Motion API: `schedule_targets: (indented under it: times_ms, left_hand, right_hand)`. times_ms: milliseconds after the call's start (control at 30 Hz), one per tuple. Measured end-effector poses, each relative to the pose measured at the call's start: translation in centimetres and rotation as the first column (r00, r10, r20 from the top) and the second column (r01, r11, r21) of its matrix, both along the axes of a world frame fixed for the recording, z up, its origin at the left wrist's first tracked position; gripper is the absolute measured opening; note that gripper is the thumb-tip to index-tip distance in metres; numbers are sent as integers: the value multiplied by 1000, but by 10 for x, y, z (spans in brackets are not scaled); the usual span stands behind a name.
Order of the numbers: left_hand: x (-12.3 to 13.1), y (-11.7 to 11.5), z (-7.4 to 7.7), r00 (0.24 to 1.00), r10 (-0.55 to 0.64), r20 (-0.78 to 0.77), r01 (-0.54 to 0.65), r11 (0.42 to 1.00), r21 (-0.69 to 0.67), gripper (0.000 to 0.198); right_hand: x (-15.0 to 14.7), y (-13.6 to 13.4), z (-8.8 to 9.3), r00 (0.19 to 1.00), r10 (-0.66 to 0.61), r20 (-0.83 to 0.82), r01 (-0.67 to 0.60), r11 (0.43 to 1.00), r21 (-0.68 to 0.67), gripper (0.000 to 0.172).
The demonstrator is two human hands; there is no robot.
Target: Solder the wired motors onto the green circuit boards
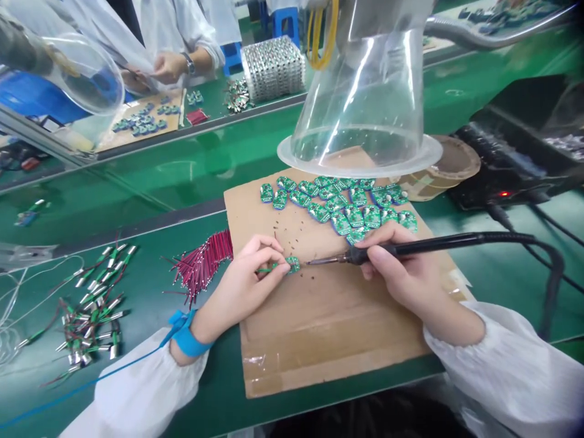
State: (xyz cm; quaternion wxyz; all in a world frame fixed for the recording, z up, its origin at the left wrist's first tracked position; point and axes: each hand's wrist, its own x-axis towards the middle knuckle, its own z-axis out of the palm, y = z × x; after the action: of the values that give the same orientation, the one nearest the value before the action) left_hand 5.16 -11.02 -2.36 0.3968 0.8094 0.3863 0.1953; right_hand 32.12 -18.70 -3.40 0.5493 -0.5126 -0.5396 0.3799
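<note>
My left hand (255,277), with a blue wrist strap (190,340) on, pinches a small green circuit board (292,264) over the cardboard sheet (319,322). A thin green strip or wire runs under those fingers; its far end is hidden. In my right hand (406,274) is a soldering iron (360,255), gripped like a pen. Its tip points left and stands close to the board's right edge; whether they touch I cannot tell. Several green circuit boards (340,204) lie grouped on the cardboard beyond my hands. Dark specks are scattered near the held board.
A clear fume hood (360,115) hangs above the boards. Left of the cardboard lie a bundle of red wires (205,261) and several metal-ended parts with wires (93,310). A black box with a red light (515,164) stands right. Across the bench, another person's hands (166,67) work.
</note>
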Motion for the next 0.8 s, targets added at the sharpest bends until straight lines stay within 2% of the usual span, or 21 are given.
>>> schedule_targets:
  times_ms: [200, 467, 800]
  left_hand:
    - [1, 4, 0, 1000, -10, -26, 10, 1000, 10, 10]
    - [3, 5, 3, 999, -29, -34, 29, 1000, -7, 12]
    - [6, 4, 4, 998, -6, -55, 5, 1000, -28, 10]
  right_hand:
    - [2, 1, 2, 985, 86, 150, -84, 996, -18, 10]
    - [1, 4, 3, 969, 87, 232, -82, 996, -32, 14]
    - [2, 4, 0, 965, 105, 239, -103, 994, -21, 8]
